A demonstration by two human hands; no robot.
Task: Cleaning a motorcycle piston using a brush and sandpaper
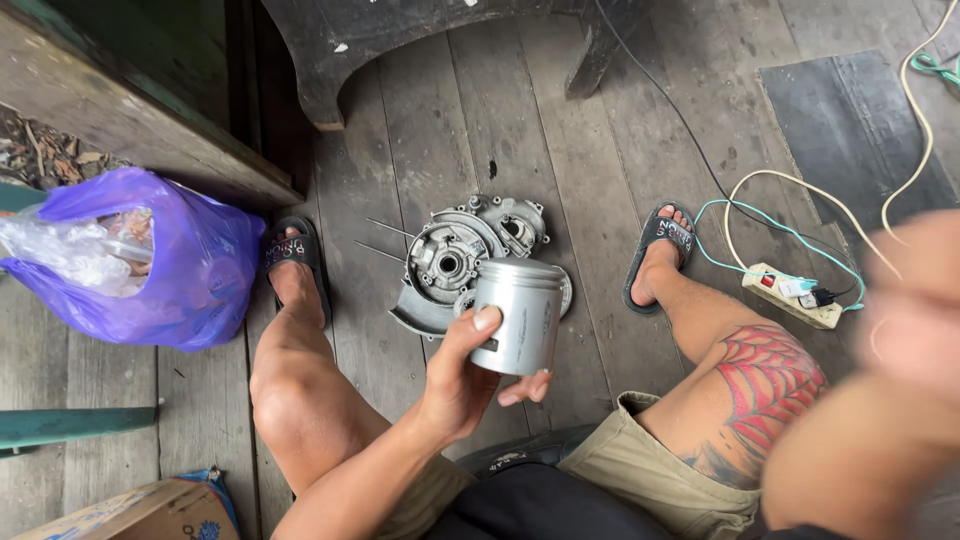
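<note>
Purple plastic bag stuffed with clear wrappers, left of frame. Grey engine crankcase half on the plank floor, centre, two thin studs sticking out to its left. White power strip right of centre, cream and teal cables looping off it. Dark rubber mat upper right. Cardboard box corner bottom left. Dark stool leg at top.

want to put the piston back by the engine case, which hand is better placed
Left, probably. The left hand already grips the silver metal cylindrical piston directly above the grey metal engine case on the wooden floor. The right hand is blurred, raised near the camera, apparently empty.
</note>
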